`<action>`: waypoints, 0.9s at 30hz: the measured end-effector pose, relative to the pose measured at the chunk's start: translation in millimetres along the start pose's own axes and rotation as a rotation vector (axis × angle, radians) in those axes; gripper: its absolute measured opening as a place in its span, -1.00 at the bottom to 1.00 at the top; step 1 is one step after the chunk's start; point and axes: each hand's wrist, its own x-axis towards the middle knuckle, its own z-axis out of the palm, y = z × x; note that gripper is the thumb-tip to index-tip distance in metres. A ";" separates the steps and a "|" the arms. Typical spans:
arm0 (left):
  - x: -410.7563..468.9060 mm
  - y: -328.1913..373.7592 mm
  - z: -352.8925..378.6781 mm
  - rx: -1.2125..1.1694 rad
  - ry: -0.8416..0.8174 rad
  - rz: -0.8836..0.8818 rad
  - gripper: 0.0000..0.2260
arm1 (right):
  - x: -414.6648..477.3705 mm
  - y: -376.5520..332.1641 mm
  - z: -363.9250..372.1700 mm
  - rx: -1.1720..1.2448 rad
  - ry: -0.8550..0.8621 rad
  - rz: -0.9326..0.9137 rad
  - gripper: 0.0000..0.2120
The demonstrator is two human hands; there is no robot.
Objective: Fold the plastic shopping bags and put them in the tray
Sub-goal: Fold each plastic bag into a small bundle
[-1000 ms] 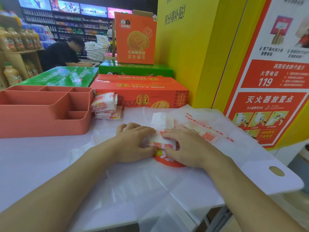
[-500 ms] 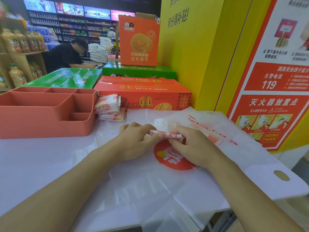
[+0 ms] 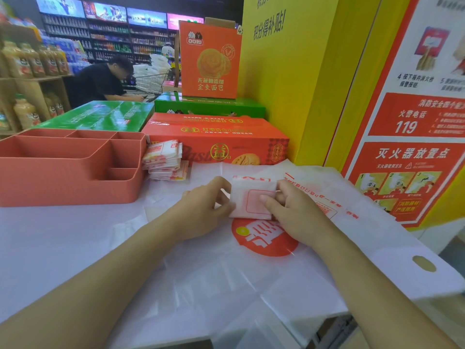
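Left hand [image 3: 203, 201] and right hand [image 3: 292, 212] pinch the folded bag [image 3: 249, 199]; folding seems done, so next carry it to the tray [image 3: 63, 182] at ten o'clock.

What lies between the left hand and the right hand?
In the head view, a small folded plastic bag: the left hand and the right hand each pinch one side of it, over an unfolded bag.
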 end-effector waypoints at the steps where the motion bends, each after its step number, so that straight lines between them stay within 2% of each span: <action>1: -0.1 1.0 0.5 -0.009 0.000 -0.013 -0.87 | 0.0 -0.5 0.1 0.001 0.005 -0.003 -0.81; 10: 2.9 3.3 4.8 0.103 0.087 -0.079 -0.90 | 0.0 -4.9 2.8 -0.169 0.016 0.000 -0.84; 11: 2.8 3.4 5.4 0.124 0.088 -0.096 -0.88 | 0.5 -4.4 3.8 -0.196 0.007 0.009 -0.78; 14: 2.8 4.7 6.2 0.179 0.070 -0.122 -0.65 | 1.7 -3.6 6.5 -0.270 0.010 0.050 -0.44; 15: 3.0 5.6 6.0 0.214 0.060 -0.107 -0.59 | 1.7 -3.7 6.7 -0.283 0.013 0.055 -0.40; 18: 3.5 7.0 6.7 0.343 -0.004 -0.017 -0.58 | 0.6 -6.5 6.4 -0.368 -0.020 -0.017 -0.46; 21: 4.2 4.6 12.0 0.388 -0.075 0.035 -0.62 | 0.4 -9.8 8.7 -0.550 -0.135 -0.111 -0.55; 27: 7.2 3.1 14.5 0.445 -0.194 -0.045 -0.58 | 5.3 -3.1 12.2 -0.665 -0.292 -0.015 -0.51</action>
